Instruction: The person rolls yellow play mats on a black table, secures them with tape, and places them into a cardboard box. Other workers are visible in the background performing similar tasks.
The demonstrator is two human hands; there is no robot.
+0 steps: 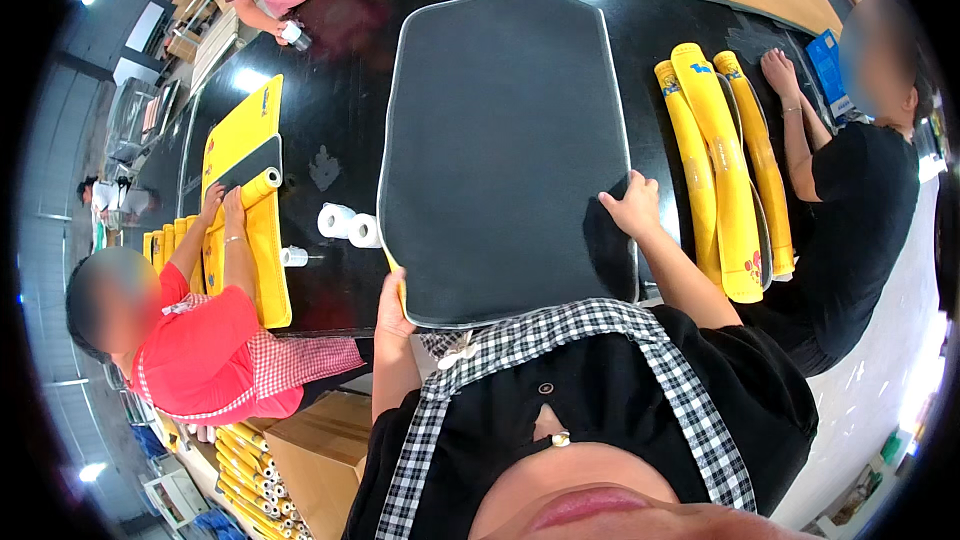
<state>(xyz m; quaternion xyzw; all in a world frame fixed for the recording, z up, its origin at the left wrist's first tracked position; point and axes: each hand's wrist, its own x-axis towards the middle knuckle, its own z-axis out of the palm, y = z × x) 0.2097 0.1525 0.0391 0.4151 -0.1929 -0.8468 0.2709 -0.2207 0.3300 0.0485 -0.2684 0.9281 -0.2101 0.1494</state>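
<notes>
A large dark mat [505, 150] with a light stitched edge lies in front of me, its black face up. Yellow shows on its underside where the near left corner is lifted. My left hand [394, 305] is closed on that corner. At the mat's right edge, my right hand [634, 206] holds the border, its thumb over the black face and part of its fingers hidden. Two white rolls [350, 225], seemingly of tape or labels, stand against the mat's left side.
Several rolled yellow mats [725, 180] lie to the right, beside a co-worker in black. On the left, a co-worker in red rolls a yellow mat [262, 185]. Another in pink stands across the black table [330, 120]. A cardboard box [315, 440] and more rolls sit below left.
</notes>
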